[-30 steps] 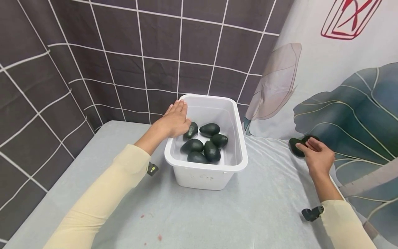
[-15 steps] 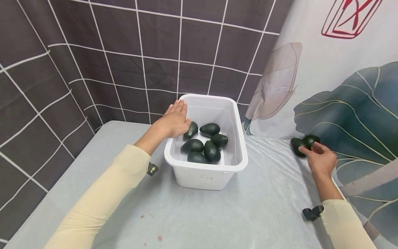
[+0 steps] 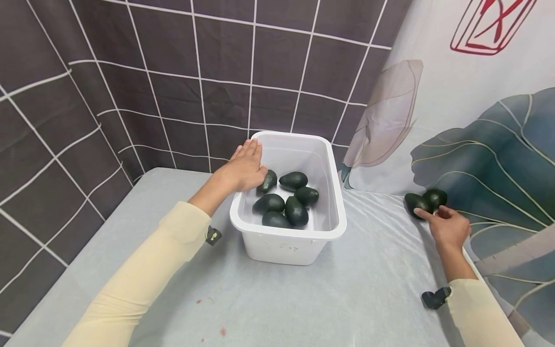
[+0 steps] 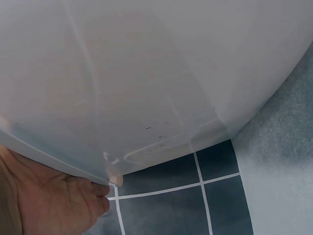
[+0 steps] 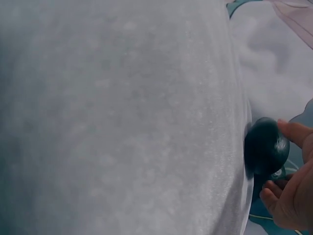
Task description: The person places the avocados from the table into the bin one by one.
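Observation:
In the head view a white plastic tub (image 3: 282, 248) holds several dark green avocados (image 3: 296, 211). My left hand (image 3: 244, 168) lies along the tub's left rim with straight fingers; the left wrist view shows its palm (image 4: 54, 200) against the tub's outer wall. Over at the right, two more avocados (image 3: 435, 197) sit side by side by the wall cloth. My right hand (image 3: 448, 231) is just in front of them, thumb at the nearer avocado (image 3: 416, 205), fingers loosely bent. In the right wrist view, thumb and fingertips stand apart around an avocado (image 5: 266, 147).
The table has a pale grey-blue cloth (image 3: 303, 303) with a few reddish spots. Dark tiled-pattern fabric (image 3: 221, 96) hangs behind and to the left. A white cloth with painted leaves (image 3: 490, 149) hangs at the right, close to the two avocados.
My right hand has drawn back slightly toward me, so the farther avocado, partly covered by the fingers before, now shows. The left hand and tub have stayed put.

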`<state>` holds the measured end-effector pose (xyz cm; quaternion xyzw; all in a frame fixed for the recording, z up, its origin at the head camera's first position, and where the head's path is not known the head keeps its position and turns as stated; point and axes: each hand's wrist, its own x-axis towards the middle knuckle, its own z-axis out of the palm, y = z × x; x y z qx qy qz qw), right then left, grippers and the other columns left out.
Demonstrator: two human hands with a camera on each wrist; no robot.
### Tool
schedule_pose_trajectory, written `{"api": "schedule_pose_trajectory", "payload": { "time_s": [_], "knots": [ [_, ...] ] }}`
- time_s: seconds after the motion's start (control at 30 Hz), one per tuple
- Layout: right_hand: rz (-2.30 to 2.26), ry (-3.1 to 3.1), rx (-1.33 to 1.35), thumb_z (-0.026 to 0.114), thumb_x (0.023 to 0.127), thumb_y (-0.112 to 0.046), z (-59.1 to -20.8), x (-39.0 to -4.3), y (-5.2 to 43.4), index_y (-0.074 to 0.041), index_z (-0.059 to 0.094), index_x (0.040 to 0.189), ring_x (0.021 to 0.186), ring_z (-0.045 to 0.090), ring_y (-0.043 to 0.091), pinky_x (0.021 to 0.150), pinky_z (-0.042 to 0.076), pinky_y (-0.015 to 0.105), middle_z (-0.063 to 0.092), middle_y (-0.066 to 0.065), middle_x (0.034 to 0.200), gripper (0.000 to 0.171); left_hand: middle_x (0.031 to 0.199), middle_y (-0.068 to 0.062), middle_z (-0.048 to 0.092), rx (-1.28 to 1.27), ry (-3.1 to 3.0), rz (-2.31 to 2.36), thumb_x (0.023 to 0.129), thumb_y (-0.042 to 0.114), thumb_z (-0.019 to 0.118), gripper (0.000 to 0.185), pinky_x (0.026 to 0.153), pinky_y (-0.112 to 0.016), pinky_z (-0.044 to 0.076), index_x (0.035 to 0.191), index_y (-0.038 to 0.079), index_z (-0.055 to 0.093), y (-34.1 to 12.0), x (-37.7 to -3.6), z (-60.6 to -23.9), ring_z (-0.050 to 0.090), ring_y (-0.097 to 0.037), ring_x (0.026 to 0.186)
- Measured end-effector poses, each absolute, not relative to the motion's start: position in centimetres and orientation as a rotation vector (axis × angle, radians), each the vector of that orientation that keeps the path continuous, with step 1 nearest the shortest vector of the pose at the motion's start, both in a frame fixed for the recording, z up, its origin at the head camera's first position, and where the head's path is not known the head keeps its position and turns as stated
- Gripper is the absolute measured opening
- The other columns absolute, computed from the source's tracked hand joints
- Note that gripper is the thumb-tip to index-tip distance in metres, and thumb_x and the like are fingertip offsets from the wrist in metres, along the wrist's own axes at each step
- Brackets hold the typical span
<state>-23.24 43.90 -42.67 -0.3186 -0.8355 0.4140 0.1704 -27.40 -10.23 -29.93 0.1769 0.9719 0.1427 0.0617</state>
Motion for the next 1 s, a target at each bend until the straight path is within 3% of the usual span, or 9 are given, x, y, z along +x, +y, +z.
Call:
{"api": "schedule_pose_trajectory", "payload": {
  "time_s": [0.13,0.37,1.0],
  "knots": [
    [1.179,-2.391,-0.905,0.084,0.1,-0.048,-43.0,-23.3,44.1,0.003,0.056,0.163,0.163,0.037,0.044,0.137,0.022,0.066,0.055,0.031,0.166,0.086,0.189,-0.027,-0.006,0.536,2.939,0.43,0.116,0.035,0.03,0.08,0.147,-0.05,-0.004,0.178,-0.008,0.004,-10.2,-27.5,-30.0,-0.007,-0.04,0.18],
    [1.238,-2.405,-0.927,0.084,0.101,-0.045,-43.2,-23.5,44.2,0.0,0.051,0.168,0.164,0.042,0.044,0.137,0.035,0.063,0.051,0.027,0.172,0.087,0.189,-0.027,-0.006,0.543,2.937,0.428,0.116,0.035,0.03,0.08,0.147,-0.05,-0.004,0.177,-0.009,0.004,-10.2,-27.5,-30.0,-0.007,-0.039,0.18],
    [1.228,-2.33,-0.948,0.082,0.103,-0.041,-43.8,-24.5,43.9,0.0,0.054,0.166,0.167,0.042,0.042,0.142,0.03,0.058,0.052,0.026,0.172,0.08,0.19,-0.026,-0.006,0.541,2.932,0.426,0.117,0.034,0.029,0.078,0.147,-0.05,-0.004,0.178,-0.008,0.004,-10.2,-27.4,-30.0,-0.008,-0.04,0.18]
  ]
}}
